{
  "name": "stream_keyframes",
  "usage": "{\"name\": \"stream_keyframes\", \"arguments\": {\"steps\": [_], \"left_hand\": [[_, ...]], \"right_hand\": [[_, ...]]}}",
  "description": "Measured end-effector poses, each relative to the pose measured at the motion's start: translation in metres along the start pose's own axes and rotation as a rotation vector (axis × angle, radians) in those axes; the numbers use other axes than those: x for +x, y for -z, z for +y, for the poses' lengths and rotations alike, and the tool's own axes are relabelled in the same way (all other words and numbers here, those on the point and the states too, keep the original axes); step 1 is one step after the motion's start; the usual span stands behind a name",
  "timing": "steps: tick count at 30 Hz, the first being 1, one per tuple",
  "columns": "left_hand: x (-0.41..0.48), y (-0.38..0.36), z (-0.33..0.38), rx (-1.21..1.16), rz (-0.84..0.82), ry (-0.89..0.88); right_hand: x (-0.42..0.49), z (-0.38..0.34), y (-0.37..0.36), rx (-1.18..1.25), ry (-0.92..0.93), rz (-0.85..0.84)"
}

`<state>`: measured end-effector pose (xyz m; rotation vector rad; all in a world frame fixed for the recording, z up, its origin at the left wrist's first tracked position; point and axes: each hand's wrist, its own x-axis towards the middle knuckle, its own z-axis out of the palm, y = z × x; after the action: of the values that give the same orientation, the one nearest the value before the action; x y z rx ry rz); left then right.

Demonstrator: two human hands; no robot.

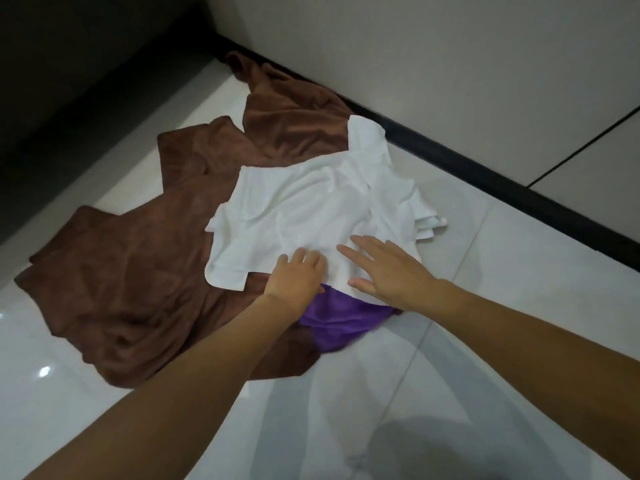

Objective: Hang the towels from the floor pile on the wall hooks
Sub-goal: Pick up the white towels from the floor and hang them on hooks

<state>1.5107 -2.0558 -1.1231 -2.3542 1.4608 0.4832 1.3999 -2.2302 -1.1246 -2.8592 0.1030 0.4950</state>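
- Purple towel (341,323) lies nearest, under both wrists.
- Left hand (298,277) curls its fingers at the white towel's (298,206) near edge; whether it grips is unclear.
- Right hand (388,268) lies beside it, fingers spread flat.
- White towel extends away from the fingers, on the brown towel (138,271).

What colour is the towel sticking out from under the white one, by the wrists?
The towel is plain purple, shown in the head view.

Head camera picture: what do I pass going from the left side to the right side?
First the brown towel → left hand → right hand. The white towel and purple towel overlap the hands, so I skip them.
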Motion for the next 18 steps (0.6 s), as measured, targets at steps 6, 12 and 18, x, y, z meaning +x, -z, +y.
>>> {"name": "stream_keyframes", "arguments": {"steps": [6, 12, 18], "left_hand": [[0.025, -0.017, -0.013, 0.147, 0.246, -0.145], [0.026, -0.01, -0.028, 0.108, 0.332, -0.21], [0.009, 0.021, -0.042, -0.714, 0.384, 0.002]], "right_hand": [[0.017, 0.015, -0.014, 0.008, 0.121, 0.052], [0.02, 0.018, 0.016, -0.09, 0.154, 0.042], [0.022, -0.008, 0.031, 0.224, 0.114, 0.215]]}}
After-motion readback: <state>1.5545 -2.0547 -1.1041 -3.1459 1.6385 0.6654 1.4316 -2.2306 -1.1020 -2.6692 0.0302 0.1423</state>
